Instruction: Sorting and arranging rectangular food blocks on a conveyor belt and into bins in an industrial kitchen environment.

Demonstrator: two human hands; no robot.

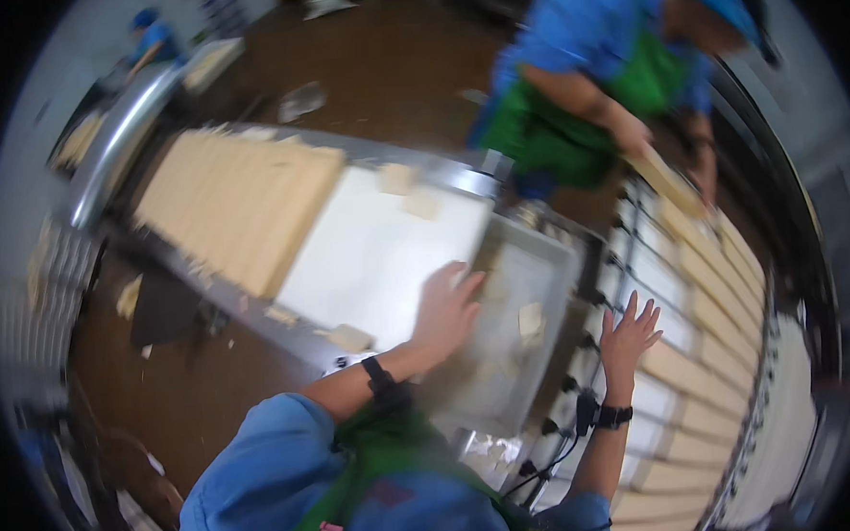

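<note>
My left hand (445, 315) holds nothing, its fingers apart, over the near end of a white conveyor belt (388, 256) and the edge of a grey plastic tray (566, 272). Further up that belt lies a broad, ridged block of pale dough-like strips (242, 210) packed side by side. My right hand (625, 334), also empty with fingers spread, is over the left side of a second conveyor (648, 405). Long pale slabs (697, 374) lie across it in separate rows. Whether either hand touches anything is unclear.
A co-worker in a green apron (569, 121) handles a long pale slab (669, 180) at the second conveyor's far end. Another person (152, 42) works far left, behind a shiny metal roller (123, 144). Scraps (531, 321) lie in the tray. A black cable (551, 468) hangs near my right forearm.
</note>
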